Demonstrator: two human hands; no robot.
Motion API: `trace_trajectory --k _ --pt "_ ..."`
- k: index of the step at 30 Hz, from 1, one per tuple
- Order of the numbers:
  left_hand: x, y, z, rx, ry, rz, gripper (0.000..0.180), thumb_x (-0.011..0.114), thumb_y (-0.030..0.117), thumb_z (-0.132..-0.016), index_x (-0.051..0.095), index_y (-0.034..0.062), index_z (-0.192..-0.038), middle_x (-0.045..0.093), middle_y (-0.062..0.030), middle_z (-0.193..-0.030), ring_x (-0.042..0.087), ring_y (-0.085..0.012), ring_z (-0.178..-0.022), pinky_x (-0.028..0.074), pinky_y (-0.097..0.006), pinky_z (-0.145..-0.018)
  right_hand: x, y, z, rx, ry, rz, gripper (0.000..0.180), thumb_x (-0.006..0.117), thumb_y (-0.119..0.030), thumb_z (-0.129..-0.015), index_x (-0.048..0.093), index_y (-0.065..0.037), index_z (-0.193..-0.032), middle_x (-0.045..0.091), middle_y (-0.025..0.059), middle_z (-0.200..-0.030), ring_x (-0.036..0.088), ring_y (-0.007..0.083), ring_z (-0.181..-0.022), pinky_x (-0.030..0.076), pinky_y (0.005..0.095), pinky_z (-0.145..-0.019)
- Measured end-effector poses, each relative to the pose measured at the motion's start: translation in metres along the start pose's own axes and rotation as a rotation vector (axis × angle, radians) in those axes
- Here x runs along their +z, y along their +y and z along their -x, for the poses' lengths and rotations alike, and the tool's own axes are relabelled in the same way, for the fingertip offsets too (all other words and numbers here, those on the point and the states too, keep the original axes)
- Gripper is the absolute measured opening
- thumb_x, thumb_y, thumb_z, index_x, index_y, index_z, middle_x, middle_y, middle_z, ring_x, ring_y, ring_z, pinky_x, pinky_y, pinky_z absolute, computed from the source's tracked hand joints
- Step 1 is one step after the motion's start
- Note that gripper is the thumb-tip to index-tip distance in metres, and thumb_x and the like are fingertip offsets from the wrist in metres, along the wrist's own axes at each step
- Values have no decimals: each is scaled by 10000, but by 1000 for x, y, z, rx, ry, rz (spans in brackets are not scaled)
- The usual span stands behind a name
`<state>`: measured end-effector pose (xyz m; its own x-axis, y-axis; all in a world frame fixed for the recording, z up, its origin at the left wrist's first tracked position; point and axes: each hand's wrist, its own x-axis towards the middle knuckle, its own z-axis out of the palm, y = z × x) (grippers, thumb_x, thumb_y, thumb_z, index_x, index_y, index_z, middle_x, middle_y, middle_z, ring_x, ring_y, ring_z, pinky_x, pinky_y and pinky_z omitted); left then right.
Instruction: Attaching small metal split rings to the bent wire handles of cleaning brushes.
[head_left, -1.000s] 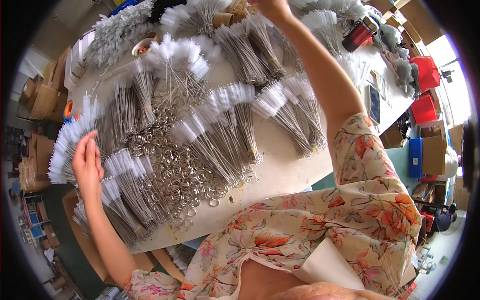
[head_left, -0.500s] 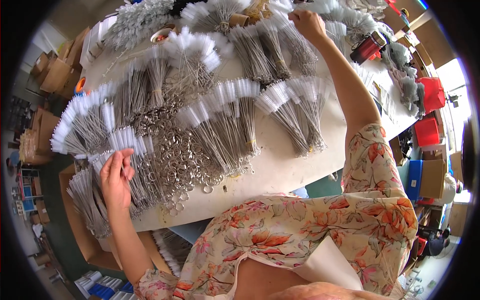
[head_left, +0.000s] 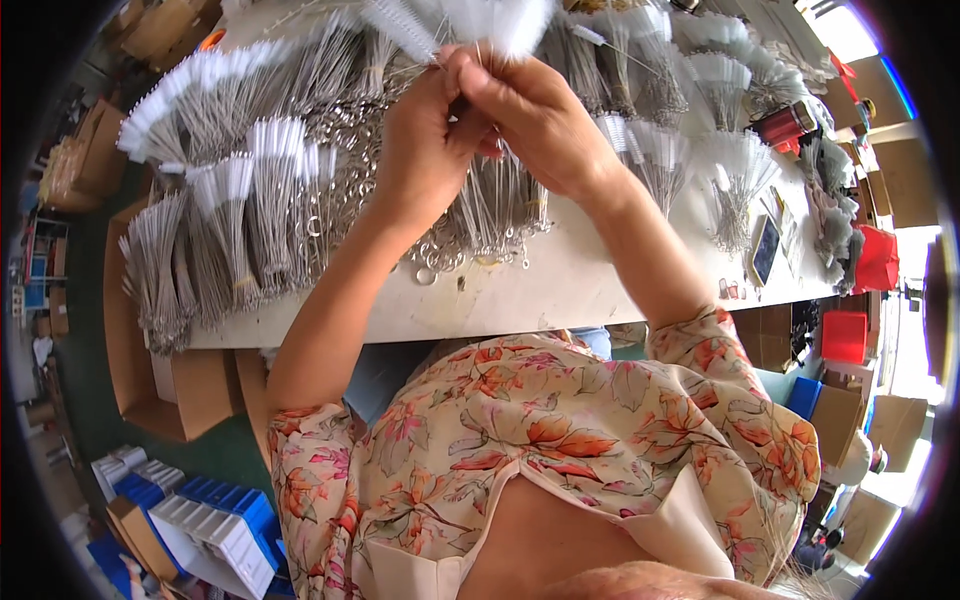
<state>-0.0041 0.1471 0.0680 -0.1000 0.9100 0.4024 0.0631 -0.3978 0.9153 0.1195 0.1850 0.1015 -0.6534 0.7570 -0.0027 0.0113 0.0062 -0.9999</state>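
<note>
My hands meet at the top middle, over the table. The fingers of my left hand are closed in a pinch against my right hand, whose thumb and fingers are also closed. White-bristled wire brushes fan out just above the fingertips, their thin wires running into the grip. My fingers hide how many each hand holds. Beneath the hands lie more brushes in bundles, wire ends toward me. Loose metal rings are heaped below my left wrist.
Brush bundles cover the table's left side, and others lie at right. A phone rests near the right edge of the table. A red cylinder is farther back. Cardboard boxes and white-and-blue bins stand at lower left.
My right hand has come back from the far right side and my left hand has risen from the left bundles; they now meet over the middle. The view has shifted too.
</note>
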Motion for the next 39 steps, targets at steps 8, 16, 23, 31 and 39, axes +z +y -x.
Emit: trace_trajectory --k 8,16,23,31,39 --pt "-18 -23 74 630 121 -521 150 637 -1 -760 605 13 -906 557 -112 -963 587 -212 -763 509 -244 -660 25 80 22 7 66 -615 300 513 -302 -913 636 -30 -942 643 47 -864 597 140 -827 485 288 -757" --pt "-71 -2 98 554 140 -516 715 736 149 -709 366 24 -1308 353 -150 -1263 442 -284 -1120 419 -376 -894 33 56 44 130 -150 -155 158 491 -155 -916 599 -40 -914 559 -16 -720 456 50 -603 382 198 -548" --pt "-62 -5 123 -6 -333 68 769 742 338 -707 345 26 -1287 416 -145 -1259 430 -241 -1160 390 -316 -902 60 56 64 11 -382 224 141 534 -112 -879 605 2 -924 598 21 -757 526 84 -694 439 251 -622" --pt "-77 4 128 274 -360 -341 209 717 121 -718 605 72 -887 605 -53 -900 585 -215 -878 473 -301 -717 43 55 82 322 -468 100 162 572 -159 -868 609 -1 -864 585 25 -683 550 115 -580 441 259 -536" --pt "-182 -65 80 125 -426 -1242 118 685 87 -707 627 61 -807 572 -47 -825 542 -220 -847 406 -346 -781 11 124 114 -106 -208 1307 73 583 -84 -804 638 -41 -826 608 84 -702 611 253 -633 476 356 -566"
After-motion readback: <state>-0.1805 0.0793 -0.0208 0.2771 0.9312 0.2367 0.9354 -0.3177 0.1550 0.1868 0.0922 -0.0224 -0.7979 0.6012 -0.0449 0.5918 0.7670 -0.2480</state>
